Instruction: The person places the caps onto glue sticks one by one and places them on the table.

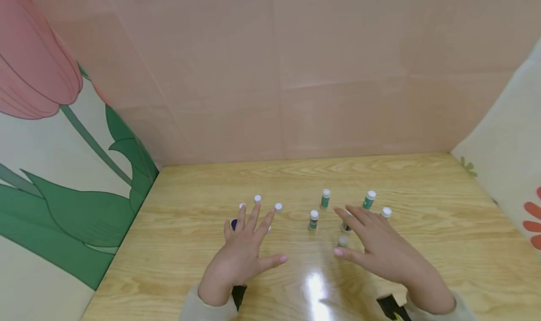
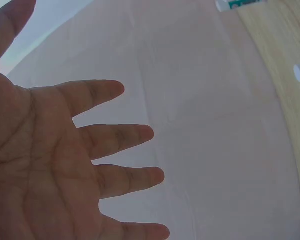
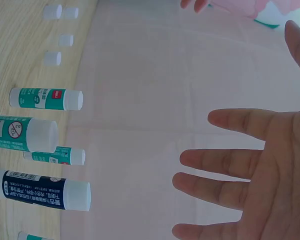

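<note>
My left hand (image 1: 241,253) hovers with fingers spread over the left side of the table, holding nothing. Small white caps (image 1: 278,207) and a dark blue cap (image 1: 234,224) stand around its fingertips, partly hidden by them. To the right, my right hand (image 1: 380,246) is held out with spread fingers above a group of glue sticks (image 1: 313,221), also holding nothing. They stand upright with white tops. Most have green labels, while one has a dark blue label (image 3: 35,189) in the right wrist view. My right fingers partly cover some of them.
The wooden table (image 1: 177,264) meets a pinkish cloth backdrop (image 1: 279,76) at its far edge. A panel with a tulip print (image 1: 38,53) stands along the left side, and a pale panel with red petals (image 1: 515,170) on the right.
</note>
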Motion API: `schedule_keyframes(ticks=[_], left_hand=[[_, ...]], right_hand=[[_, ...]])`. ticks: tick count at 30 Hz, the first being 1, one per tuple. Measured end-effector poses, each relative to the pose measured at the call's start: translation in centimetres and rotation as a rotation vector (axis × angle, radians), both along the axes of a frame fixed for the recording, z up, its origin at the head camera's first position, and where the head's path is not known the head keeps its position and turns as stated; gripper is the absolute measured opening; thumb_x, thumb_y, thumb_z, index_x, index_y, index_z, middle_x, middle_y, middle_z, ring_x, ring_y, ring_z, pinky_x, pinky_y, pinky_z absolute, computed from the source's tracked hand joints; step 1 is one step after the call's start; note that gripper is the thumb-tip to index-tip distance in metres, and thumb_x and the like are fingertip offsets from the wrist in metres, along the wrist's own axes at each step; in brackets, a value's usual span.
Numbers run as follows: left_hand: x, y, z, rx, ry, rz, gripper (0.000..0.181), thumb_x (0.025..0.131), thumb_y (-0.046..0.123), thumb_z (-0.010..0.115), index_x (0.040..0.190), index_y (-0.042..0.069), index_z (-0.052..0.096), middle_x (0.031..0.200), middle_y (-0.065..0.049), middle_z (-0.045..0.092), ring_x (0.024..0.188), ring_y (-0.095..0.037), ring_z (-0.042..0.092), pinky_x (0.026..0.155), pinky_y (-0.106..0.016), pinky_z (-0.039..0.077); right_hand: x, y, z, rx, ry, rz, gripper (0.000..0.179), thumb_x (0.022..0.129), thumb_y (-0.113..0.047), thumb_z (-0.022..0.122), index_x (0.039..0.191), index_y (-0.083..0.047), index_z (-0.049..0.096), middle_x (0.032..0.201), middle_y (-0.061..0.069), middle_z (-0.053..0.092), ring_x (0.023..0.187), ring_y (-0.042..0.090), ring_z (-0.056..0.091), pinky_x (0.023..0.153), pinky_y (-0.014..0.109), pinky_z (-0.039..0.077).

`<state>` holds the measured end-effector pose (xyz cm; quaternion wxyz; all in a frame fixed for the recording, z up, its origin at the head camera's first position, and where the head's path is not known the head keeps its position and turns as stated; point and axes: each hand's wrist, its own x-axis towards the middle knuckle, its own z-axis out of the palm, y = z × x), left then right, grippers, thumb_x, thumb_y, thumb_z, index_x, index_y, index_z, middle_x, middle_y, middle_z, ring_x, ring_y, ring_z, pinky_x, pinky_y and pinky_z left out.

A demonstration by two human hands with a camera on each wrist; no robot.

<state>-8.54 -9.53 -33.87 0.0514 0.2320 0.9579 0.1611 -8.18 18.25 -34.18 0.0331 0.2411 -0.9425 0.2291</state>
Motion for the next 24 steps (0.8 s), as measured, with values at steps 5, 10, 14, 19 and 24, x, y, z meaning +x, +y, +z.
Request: schedule_keyframes(ticks=[5, 10, 14, 19, 24], left_hand=[[0.02, -0.07, -0.15, 0.006, 0.001, 0.001, 0.083, 0.074, 0.068, 0.036, 0.139, 0.026, 0.005, 0.141, -0.008, -0.010, 0.123, -0.041, -0.007, 0.087, -0.067, 0.003], [-0.03, -0.14, -0.31, 0.018, -0.016, -0.004, 0.083, 0.074, 0.068, 0.036, 0.139, 0.027, 0.004, 0.141, -0.010, -0.008, 0.123, -0.040, -0.007, 0.086, -0.068, 0.005], [-0.08, -0.18, -0.50, 0.033, -0.042, 0.000, 0.082, 0.075, 0.066, 0.039, 0.138, 0.028, 0.003, 0.142, -0.010, -0.006, 0.123, -0.039, -0.007, 0.085, -0.068, 0.006], [-0.11, -0.19, -0.68, 0.063, -0.067, 0.002, 0.081, 0.077, 0.059, 0.046, 0.139, 0.027, 0.005, 0.142, -0.011, -0.002, 0.124, -0.039, -0.005, 0.084, -0.069, 0.006], [-0.14, -0.23, -0.84, 0.074, -0.071, -0.001, 0.081, 0.077, 0.060, 0.045, 0.139, 0.025, 0.007, 0.142, -0.012, 0.000, 0.125, -0.039, -0.002, 0.085, -0.069, 0.008]], right_hand=[[0.10, -0.03, -0.11, 0.008, -0.015, -0.008, 0.069, 0.080, -0.046, 0.055, 0.134, -0.014, 0.028, 0.131, 0.020, 0.031, 0.117, 0.037, 0.029, 0.086, 0.056, 0.028], [0.17, -0.03, -0.30, 0.008, -0.018, -0.010, 0.068, 0.080, -0.046, 0.054, 0.134, -0.014, 0.029, 0.130, 0.021, 0.032, 0.115, 0.037, 0.031, 0.084, 0.056, 0.030], [0.23, 0.02, -0.50, 0.000, -0.007, -0.010, 0.068, 0.080, -0.045, 0.055, 0.134, -0.012, 0.030, 0.129, 0.022, 0.034, 0.114, 0.037, 0.033, 0.084, 0.055, 0.031], [0.30, 0.06, -0.69, -0.013, 0.001, -0.005, 0.067, 0.080, -0.043, 0.056, 0.133, -0.010, 0.031, 0.127, 0.023, 0.035, 0.114, 0.037, 0.034, 0.083, 0.055, 0.033], [0.26, 0.08, -0.90, -0.021, 0.001, 0.003, 0.066, 0.080, -0.041, 0.056, 0.132, -0.008, 0.032, 0.127, 0.021, 0.036, 0.114, 0.037, 0.035, 0.083, 0.054, 0.033]])
